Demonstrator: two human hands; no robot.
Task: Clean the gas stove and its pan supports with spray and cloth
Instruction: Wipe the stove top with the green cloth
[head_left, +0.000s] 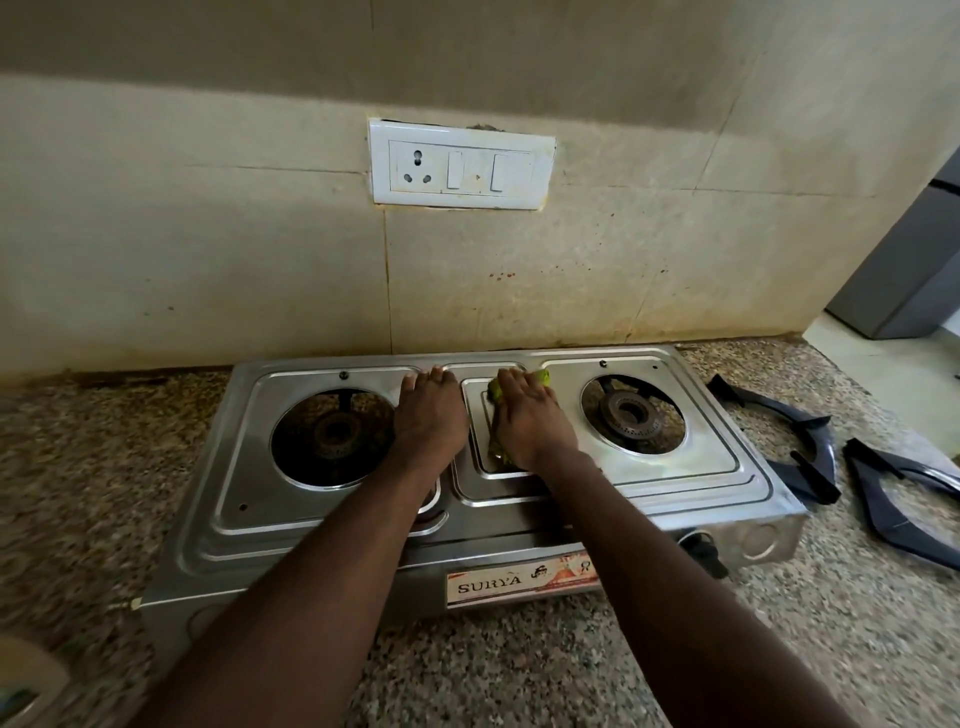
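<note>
Head view is showing a stainless-steel two-burner gas stove (701, 470) sitting on a speckled granite surface (519, 675), its back edge lying close to the tiled wall (208, 260); a green cloth (544, 376) is lying on the raised centre panel of the stove top, between the two burners; the right hand (530, 421) is pressing flat on this cloth with its fingers stretched out towards the wall, so that only the cloth's edges are peeking out past the fingertips and near the wrist; the left hand (431, 421) is resting palm-down on bare steel just beside it, fingers straight and together, holding nothing, between the centre panel and the left burner (335, 434); the two hands are lying side by side, near but not touching; both burner wells are standing uncovered, the right burner (631, 410) showing its ring of ports; a label (519, 579) reading SURYA is showing on the front face, with a dark knob (704, 551) to its right; off the stove, one black pan support (800, 452) is lying on the surface just beside the stove's right end, and a second pan support (904, 499) is lying farther right; on the wall above, a white switch plate (460, 163) with a socket and two switches is hanging over the stove's middle.
</note>
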